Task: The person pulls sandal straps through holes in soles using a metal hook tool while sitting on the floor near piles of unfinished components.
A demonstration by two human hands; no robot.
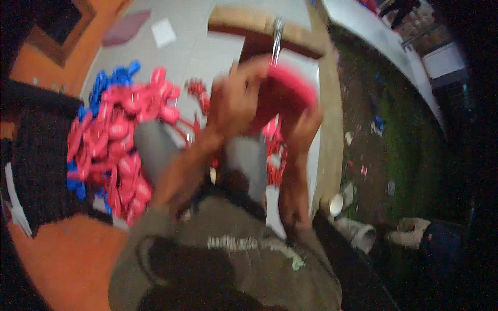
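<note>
In front of my chest I hold up a pink sandal sole [298, 85], its face dark red in shadow; motion blurs it. My right hand [307, 124] is closed around its right end. At its left edge is my left hand [236, 101], fingers bent against it and smeared by motion. Just beyond the sole a metal rod tool [277, 39] stands at a wooden block [233, 23]. Between and beside my knees lie thin red straps [276, 163], partly hidden by my forearms.
To my left spreads a heap of shiny pink sandals [116, 129], with blue ones [116, 76] at its far side and lower edge. Further off, a white paper square [164, 32] lies on pale tiles. A dark mesh-like object [41, 160] stands far left; a white cup [336, 205] is right.
</note>
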